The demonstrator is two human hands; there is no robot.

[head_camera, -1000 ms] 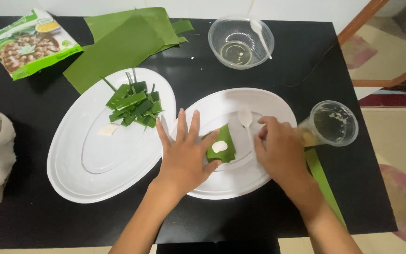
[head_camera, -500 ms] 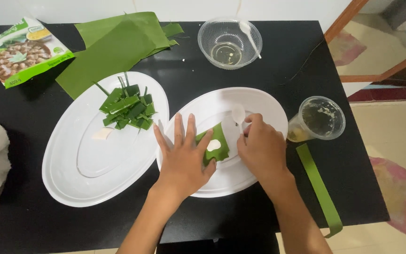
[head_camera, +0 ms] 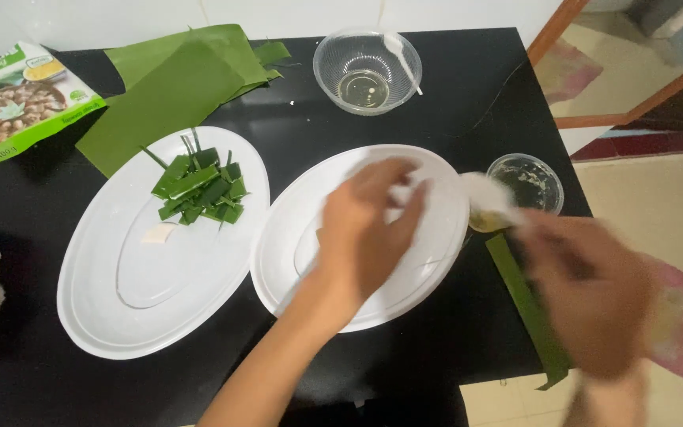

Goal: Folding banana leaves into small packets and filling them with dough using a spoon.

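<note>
Left hand (head_camera: 369, 229) spread over centre white plate (head_camera: 444, 261), hiding its contents; right hand (head_camera: 594, 296) blurred, grip unclear. Folded green leaf parcels (head_camera: 199, 190) piled upper left; leaf strip (head_camera: 527, 304) unused.

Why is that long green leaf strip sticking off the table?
The leaf strip lies at the right edge of the black table, its lower end hanging past the edge over the floor. It looks loose. The blurred right hand is just above it.
</note>
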